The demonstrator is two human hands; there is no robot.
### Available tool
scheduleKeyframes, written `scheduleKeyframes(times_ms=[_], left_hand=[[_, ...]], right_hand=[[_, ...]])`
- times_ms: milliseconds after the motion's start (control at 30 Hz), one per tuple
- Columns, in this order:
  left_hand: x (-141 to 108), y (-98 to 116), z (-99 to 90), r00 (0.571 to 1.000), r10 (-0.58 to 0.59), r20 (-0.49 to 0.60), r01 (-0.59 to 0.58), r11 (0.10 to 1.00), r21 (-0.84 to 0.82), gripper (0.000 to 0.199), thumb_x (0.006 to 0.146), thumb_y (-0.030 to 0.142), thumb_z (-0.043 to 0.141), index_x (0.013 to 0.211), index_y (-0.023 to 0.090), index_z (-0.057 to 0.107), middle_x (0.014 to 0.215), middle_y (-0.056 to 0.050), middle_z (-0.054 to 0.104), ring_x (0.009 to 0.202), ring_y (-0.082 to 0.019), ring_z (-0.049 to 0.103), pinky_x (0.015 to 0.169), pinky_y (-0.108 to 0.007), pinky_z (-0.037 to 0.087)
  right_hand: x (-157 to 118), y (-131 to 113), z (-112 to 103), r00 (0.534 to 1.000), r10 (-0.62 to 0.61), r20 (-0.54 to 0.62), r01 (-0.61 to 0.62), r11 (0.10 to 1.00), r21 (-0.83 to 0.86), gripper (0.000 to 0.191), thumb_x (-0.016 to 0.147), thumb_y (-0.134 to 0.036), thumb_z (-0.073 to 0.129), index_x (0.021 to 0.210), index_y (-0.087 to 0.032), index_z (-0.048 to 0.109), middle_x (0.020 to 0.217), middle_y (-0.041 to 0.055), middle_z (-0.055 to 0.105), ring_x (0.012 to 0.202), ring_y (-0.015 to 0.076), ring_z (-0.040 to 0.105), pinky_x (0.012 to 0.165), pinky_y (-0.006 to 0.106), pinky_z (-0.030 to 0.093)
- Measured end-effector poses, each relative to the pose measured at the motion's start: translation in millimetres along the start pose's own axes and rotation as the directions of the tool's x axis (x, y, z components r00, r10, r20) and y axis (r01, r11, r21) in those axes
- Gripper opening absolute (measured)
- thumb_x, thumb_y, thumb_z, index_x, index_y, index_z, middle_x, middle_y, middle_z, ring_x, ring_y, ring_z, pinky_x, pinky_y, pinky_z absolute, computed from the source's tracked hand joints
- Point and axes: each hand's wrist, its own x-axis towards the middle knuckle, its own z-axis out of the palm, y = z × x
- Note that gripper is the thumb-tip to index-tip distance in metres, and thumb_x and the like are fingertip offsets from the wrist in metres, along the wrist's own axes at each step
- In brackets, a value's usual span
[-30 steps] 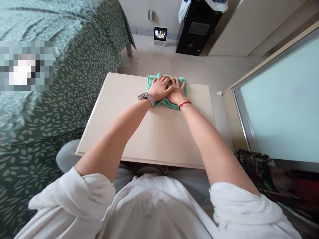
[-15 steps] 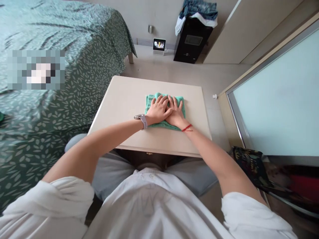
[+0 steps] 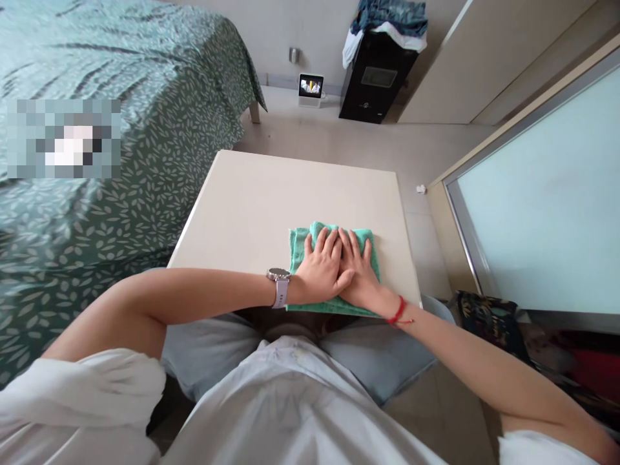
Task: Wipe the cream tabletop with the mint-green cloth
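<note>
A folded green towel (image 3: 299,243) lies at the near edge of a cream-coloured table (image 3: 271,194). Flat on top of it, my left hand (image 3: 320,270) presses down with its fingers spread, and a watch (image 3: 278,284) circles that wrist. My right hand (image 3: 359,276) rests on the towel too, fingers stretched away from me, with a red string bracelet (image 3: 398,310) at the wrist. The left thumb overlaps the right hand. Both palms cover the middle of the towel; its edges show around them.
To the left stands a bed with a green leaf-patterned cover (image 3: 145,129). A small screen (image 3: 310,89) sits on the floor by the wall, beside a black cabinet (image 3: 372,81) with clothes on top. A frosted panel (image 3: 542,194) borders the right side.
Both hands and the towel have moved towards me, from mid-table to its near edge, and slightly right. The hands stay flat on the towel.
</note>
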Motion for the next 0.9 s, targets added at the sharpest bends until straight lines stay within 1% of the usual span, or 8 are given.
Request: scheduleKeyframes(times_ms=[133, 267, 367, 467, 567, 667, 800, 900], left_hand=[[64, -18, -14.2, 0.998, -0.02, -0.063, 0.021, 1.0, 0.017, 0.085, 0.112, 0.053, 0.046, 0.178, 0.001, 0.038, 0.187, -0.025, 0.035, 0.176, -0.047, 0.026, 0.142, -0.071, 0.025], [130, -40, -29.5, 0.995, -0.01, -0.102, 0.015, 0.999, 0.048, 0.075, 0.115, 0.047, 0.043, 0.176, 0.004, 0.043, 0.185, -0.023, 0.039, 0.174, -0.043, 0.03, 0.141, -0.07, 0.025], [170, -55, -36.6, 0.992, -0.008, -0.129, 0.015, 0.998, 0.054, 0.072, 0.115, 0.045, 0.042, 0.175, 0.005, 0.043, 0.184, -0.023, 0.041, 0.173, -0.041, 0.031, 0.14, -0.068, 0.025], [200, -65, -40.6, 0.986, -0.006, -0.167, 0.015, 0.999, 0.051, 0.068, 0.116, 0.044, 0.039, 0.173, 0.007, 0.048, 0.18, -0.024, 0.046, 0.17, -0.039, 0.035, 0.14, -0.064, 0.027], [219, -72, -42.7, 0.982, -0.013, -0.187, 0.021, 0.999, 0.038, 0.065, 0.116, 0.044, 0.039, 0.17, 0.009, 0.053, 0.176, -0.024, 0.05, 0.168, -0.039, 0.04, 0.14, -0.063, 0.027], [227, -76, -42.6, 0.979, -0.016, -0.203, 0.021, 0.999, 0.025, 0.064, 0.117, 0.045, 0.038, 0.168, 0.011, 0.056, 0.174, -0.023, 0.053, 0.166, -0.039, 0.044, 0.14, -0.062, 0.028], [224, -76, -40.1, 0.978, -0.013, -0.207, 0.016, 1.0, 0.014, 0.066, 0.116, 0.045, 0.039, 0.172, 0.013, 0.053, 0.18, -0.021, 0.049, 0.172, -0.038, 0.037, 0.142, -0.063, 0.025], [212, -70, -38.3, 0.983, -0.02, -0.181, 0.022, 1.0, 0.01, 0.07, 0.116, 0.044, 0.04, 0.176, 0.01, 0.046, 0.185, -0.02, 0.041, 0.176, -0.038, 0.03, 0.143, -0.063, 0.022]], right_hand=[[63, 38, -7, 1.0, 0.019, 0.006, -0.019, 1.0, -0.005, 0.079, 0.107, -0.033, 0.05, 0.183, -0.015, 0.039, 0.192, 0.0229, 0.029, 0.176, 0.0478, 0.025, 0.137, 0.081, 0.026], [128, 75, -9, 0.998, 0.048, -0.031, -0.048, 0.999, 0.004, 0.075, 0.112, -0.035, 0.043, 0.184, -0.015, 0.034, 0.192, 0.0225, 0.027, 0.175, 0.0473, 0.024, 0.136, 0.082, 0.025], [168, 100, -11, 0.998, 0.043, -0.048, -0.042, 0.999, 0.025, 0.072, 0.115, -0.038, 0.038, 0.185, -0.018, 0.034, 0.193, 0.0204, 0.027, 0.175, 0.0459, 0.024, 0.136, 0.081, 0.024], [197, 120, -12, 0.997, 0.053, -0.054, -0.052, 0.998, 0.029, 0.07, 0.117, -0.041, 0.033, 0.185, -0.023, 0.035, 0.192, 0.0177, 0.028, 0.175, 0.0448, 0.024, 0.136, 0.081, 0.024], [214, 132, -15, 0.995, 0.072, -0.062, -0.07, 0.997, 0.036, 0.07, 0.119, -0.043, 0.028, 0.186, -0.025, 0.03, 0.192, 0.0167, 0.029, 0.174, 0.0442, 0.026, 0.136, 0.081, 0.024], [219, 135, -15, 0.995, 0.071, -0.072, -0.065, 0.995, 0.075, 0.071, 0.119, -0.043, 0.026, 0.187, -0.025, 0.027, 0.192, 0.0172, 0.03, 0.175, 0.0442, 0.026, 0.136, 0.083, 0.021], [214, 133, -15, 0.993, 0.081, -0.082, -0.071, 0.991, 0.112, 0.07, 0.119, -0.041, 0.026, 0.186, -0.024, 0.032, 0.193, 0.0165, 0.027, 0.177, 0.0442, 0.022, 0.137, 0.085, 0.018], [203, 126, -15, 0.993, 0.097, -0.074, -0.09, 0.991, 0.098, 0.069, 0.118, -0.039, 0.03, 0.185, -0.024, 0.036, 0.195, 0.0148, 0.024, 0.178, 0.0435, 0.02, 0.137, 0.084, 0.017]])
